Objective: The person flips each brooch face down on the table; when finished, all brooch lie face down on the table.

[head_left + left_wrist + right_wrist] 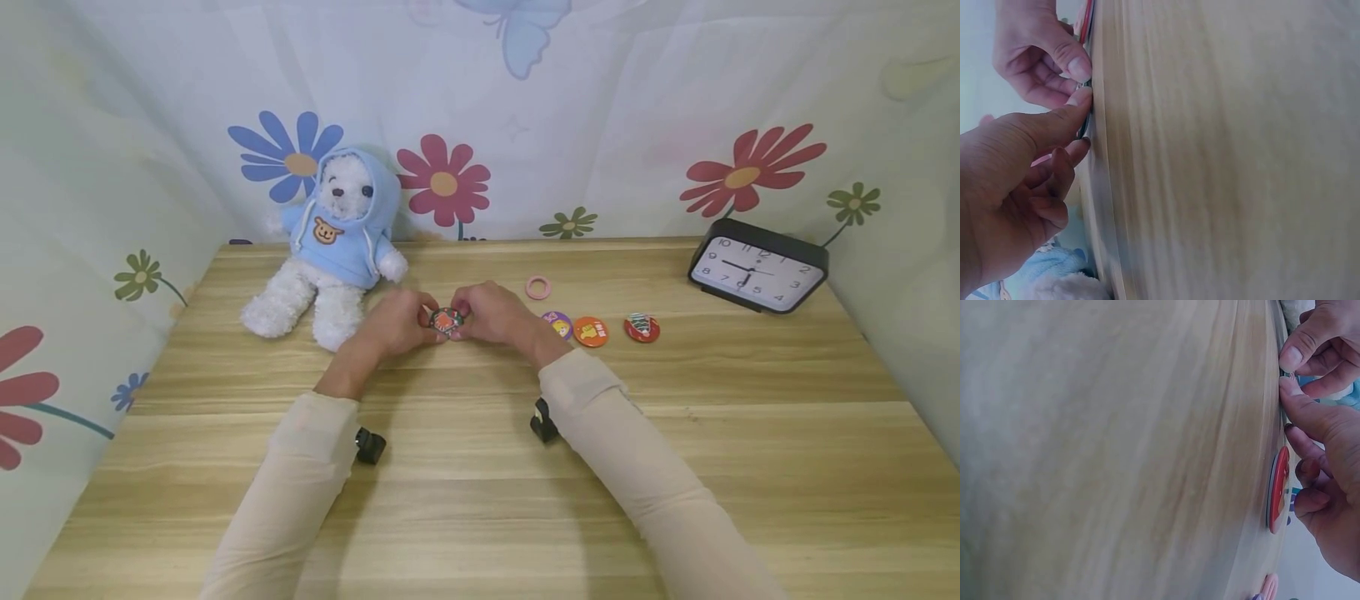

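A round button badge (447, 321) with a dark green rim and a red-orange picture lies face up between both hands, low over the wooden table. My left hand (401, 321) pinches its left edge with thumb and fingers. From the other side, my right hand (491, 313) pinches the right edge. In the left wrist view the two thumbs nearly meet at the badge's near edge, and the badge is seen edge-on, mostly hidden behind the fingers. A purple badge (558, 323) sits close to the right wrist, partly covered by it.
Right of the hands lie an orange badge (591, 332), a red and green badge (642, 327) and a pink ring (537, 287). A white plush bear (341, 242) in a blue hoodie sits at the back left. A black alarm clock (757, 267) stands at the back right.
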